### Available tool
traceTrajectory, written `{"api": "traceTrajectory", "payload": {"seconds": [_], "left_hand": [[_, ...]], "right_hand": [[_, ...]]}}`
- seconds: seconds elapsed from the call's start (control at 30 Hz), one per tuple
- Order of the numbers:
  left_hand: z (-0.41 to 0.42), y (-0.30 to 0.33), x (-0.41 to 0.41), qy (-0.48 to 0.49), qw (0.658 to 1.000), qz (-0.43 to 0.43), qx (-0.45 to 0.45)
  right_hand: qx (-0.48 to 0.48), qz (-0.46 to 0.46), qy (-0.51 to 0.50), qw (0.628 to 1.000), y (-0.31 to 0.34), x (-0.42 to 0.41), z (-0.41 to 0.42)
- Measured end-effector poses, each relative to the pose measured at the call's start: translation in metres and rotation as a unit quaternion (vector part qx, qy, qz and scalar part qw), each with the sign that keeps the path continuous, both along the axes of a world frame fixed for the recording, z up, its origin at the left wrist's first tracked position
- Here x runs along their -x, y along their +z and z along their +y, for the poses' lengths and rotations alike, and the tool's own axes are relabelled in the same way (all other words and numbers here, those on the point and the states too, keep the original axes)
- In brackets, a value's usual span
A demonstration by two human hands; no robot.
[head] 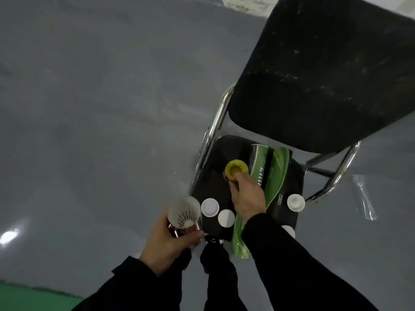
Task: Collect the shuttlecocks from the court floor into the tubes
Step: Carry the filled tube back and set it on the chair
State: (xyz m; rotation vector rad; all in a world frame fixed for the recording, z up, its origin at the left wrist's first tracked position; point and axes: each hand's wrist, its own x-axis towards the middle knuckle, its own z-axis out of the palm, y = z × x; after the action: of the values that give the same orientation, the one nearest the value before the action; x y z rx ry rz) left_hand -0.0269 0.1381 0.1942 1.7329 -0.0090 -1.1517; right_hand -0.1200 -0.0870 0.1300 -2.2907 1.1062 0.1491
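Now, left hand (164, 241): grips white feathered shuttlecock (184, 212), skirt facing up.
Right hand (246, 196): grips yellow-capped tube (237, 169), upright on black chair seat (211, 176).
Relation: tube mouth lies right and ahead of shuttlecock; left hand is nearer.

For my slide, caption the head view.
Left hand holds white shuttlecock; right hand grips yellow-capped tube over chair.

A white feathered shuttlecock (184, 212) is sitting skirt-up, a yellow one (236, 169) is facing up, and green tubes (268, 173) are lying on a black chair seat.
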Motion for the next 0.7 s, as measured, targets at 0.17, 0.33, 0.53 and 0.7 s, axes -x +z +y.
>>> {"api": "traceTrajectory", "payload": {"seconds": [0.17,0.33,0.53,0.7], "left_hand": [[-0.007,-0.012,-0.016,-0.052,0.998,0.021,-0.001],[-0.016,-0.015,-0.030,-0.084,0.996,0.015,-0.017],[-0.019,-0.034,-0.031,-0.108,0.991,-0.038,-0.064],[-0.015,-0.048,-0.033,-0.156,0.983,-0.068,-0.070]], "right_hand": [[-0.012,0.023,-0.024,0.999,-0.012,0.007,-0.002],[0.112,-0.068,-0.076,0.988,-0.003,0.019,0.017],[-0.013,0.009,0.058,0.998,-0.044,0.018,0.078],[0.015,0.190,0.173,0.966,-0.109,0.017,0.091]]}}
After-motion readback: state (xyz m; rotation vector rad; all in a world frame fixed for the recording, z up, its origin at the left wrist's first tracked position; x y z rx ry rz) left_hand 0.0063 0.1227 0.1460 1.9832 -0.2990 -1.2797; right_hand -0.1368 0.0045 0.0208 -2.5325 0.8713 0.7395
